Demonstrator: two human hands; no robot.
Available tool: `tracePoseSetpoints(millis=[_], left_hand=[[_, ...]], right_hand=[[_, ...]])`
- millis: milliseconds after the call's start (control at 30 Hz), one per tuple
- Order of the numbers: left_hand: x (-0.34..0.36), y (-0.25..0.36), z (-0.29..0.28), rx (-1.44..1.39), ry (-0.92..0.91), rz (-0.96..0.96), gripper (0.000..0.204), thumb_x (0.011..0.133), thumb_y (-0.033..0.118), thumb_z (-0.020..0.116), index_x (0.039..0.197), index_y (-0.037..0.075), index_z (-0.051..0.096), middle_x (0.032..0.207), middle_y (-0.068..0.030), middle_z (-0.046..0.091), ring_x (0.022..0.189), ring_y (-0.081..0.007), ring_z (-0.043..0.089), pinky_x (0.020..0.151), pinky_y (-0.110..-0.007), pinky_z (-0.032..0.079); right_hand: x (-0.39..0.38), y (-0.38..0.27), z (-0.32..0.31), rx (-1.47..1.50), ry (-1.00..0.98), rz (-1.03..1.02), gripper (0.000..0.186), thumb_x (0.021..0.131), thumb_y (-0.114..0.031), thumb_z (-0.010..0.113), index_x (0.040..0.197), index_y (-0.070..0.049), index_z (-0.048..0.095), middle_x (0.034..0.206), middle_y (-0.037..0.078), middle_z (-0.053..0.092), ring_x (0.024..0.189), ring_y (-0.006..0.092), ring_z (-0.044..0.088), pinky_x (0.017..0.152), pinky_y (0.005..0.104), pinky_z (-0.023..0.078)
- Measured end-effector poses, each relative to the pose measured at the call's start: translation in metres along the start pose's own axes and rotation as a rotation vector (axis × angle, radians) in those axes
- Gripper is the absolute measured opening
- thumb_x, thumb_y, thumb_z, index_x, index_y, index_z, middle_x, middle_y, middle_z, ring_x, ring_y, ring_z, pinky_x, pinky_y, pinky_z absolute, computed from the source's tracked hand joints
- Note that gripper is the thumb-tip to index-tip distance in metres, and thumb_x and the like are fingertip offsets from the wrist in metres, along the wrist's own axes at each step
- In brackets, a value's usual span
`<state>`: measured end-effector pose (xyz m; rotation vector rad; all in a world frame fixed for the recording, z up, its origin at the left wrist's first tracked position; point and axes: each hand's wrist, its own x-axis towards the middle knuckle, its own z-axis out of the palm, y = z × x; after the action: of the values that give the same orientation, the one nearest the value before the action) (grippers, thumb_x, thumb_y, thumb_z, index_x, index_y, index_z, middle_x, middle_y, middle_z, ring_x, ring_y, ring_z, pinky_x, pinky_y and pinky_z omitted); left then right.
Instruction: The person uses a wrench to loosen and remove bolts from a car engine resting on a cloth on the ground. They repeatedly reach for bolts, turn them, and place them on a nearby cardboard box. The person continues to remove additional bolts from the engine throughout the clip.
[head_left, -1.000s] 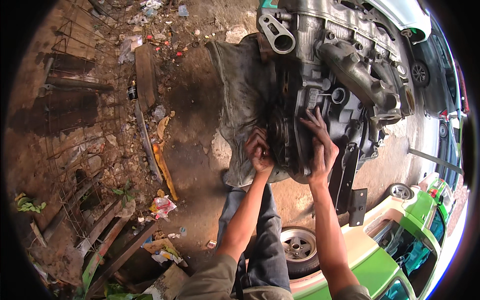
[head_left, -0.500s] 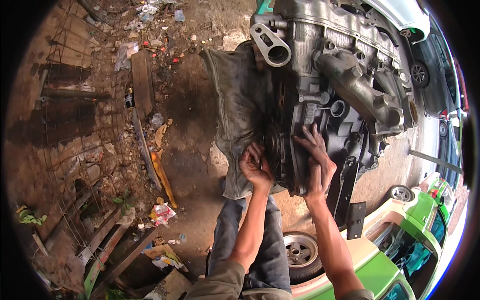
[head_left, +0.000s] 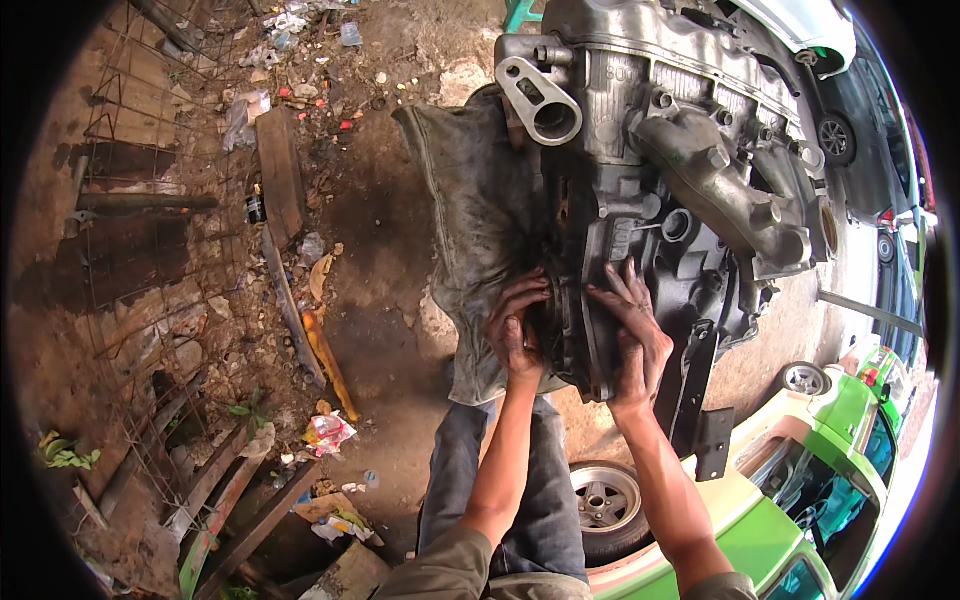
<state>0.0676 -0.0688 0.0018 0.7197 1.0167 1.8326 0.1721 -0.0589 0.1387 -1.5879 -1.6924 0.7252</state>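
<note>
Grey and metallic, the engine [head_left: 690, 175] stands toward two o'clock; the right hand [head_left: 638, 340] spreads on its casing, the left hand [head_left: 516, 328] curls at its eight-o'clock edge, grip unclear.

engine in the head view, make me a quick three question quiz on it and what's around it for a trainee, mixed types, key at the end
1. Multiple choice: which hand is nearer the ribbed-bolt side's pipe-like manifold?
A) left
B) right
C) both equally near

2. True or false: the green car stands to the left of the engine.

3. Fill in the blank: the grimy cloth lies mostly to the ____ of the engine.

Key:
1. B: the right hand lies against the engine's dark side, below the manifold in the picture.
2. False: the green car is at the lower right.
3. left
</note>
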Motion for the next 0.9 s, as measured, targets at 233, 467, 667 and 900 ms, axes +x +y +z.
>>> tracePoseSetpoints(millis=[233,467,667,900], left_hand=[[0.003,-0.003,0.001,0.063,0.044,0.058,0.048,0.102,0.030,0.047,0.085,-0.008,0.072,0.094,-0.0209,0.072,0.103,-0.0363,0.068,0.097,-0.046,0.049],[0.001,0.008,0.004,0.125,0.085,-0.118,0.044,0.105,0.021,0.047,0.082,-0.011,0.065,0.096,-0.0210,0.068,0.110,-0.0343,0.064,0.099,-0.045,0.047],[0.004,0.014,0.011,0.169,0.110,-0.155,0.040,0.105,0.018,0.048,0.081,-0.010,0.065,0.095,-0.0186,0.068,0.109,-0.0318,0.064,0.099,-0.042,0.047],[0.002,0.009,0.003,0.063,0.013,-0.105,0.047,0.106,0.028,0.043,0.087,-0.010,0.064,0.104,-0.0205,0.066,0.117,-0.0354,0.060,0.105,-0.046,0.043]], right_hand=[[0.000,0.001,-0.001,0.015,-0.018,-0.015,0.074,0.100,-0.053,0.029,0.115,0.006,0.070,0.131,0.025,0.063,0.141,0.0430,0.043,0.119,0.0533,0.023],[0.000,0.003,0.001,0.048,0.009,-0.060,0.067,0.100,-0.046,0.032,0.115,0.006,0.071,0.129,0.025,0.065,0.141,0.0438,0.043,0.119,0.0534,0.022],[-0.001,0.004,0.001,0.022,0.007,-0.082,0.063,0.099,-0.042,0.033,0.112,0.007,0.071,0.124,0.024,0.068,0.140,0.0437,0.044,0.118,0.0536,0.024],[-0.004,0.006,0.004,0.100,0.107,-0.083,0.065,0.102,-0.043,0.034,0.103,0.008,0.073,0.110,0.023,0.072,0.138,0.0415,0.047,0.117,0.0520,0.028]])
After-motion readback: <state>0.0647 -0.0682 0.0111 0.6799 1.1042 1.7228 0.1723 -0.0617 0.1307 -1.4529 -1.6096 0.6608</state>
